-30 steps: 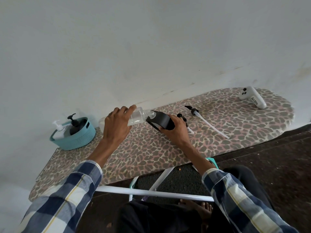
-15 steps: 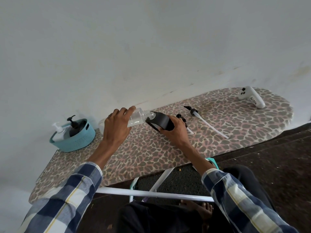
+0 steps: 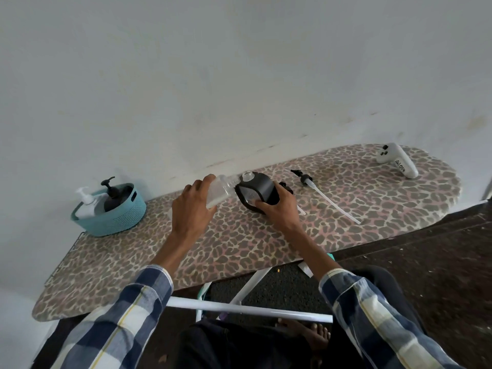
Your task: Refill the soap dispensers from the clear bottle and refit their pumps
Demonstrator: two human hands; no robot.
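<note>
Clear plastic bottle (image 3: 218,191), wrapped in left hand (image 3: 191,209) fingers, tipped near-horizontal above the ironing board (image 3: 239,241), neck just beside the open mouth of the black dispenser (image 3: 259,191). Probably light, thin-walled, a little squashy and slick if soapy; best gripped round the mid-body, not the neck. Black dispenser leaning on the board, right hand (image 3: 277,209) fingers curled round its lower body; likely rigid, steadier held low. Loose pump (image 3: 316,189) lying close by on the right; teal basket (image 3: 111,211) far left.
</note>
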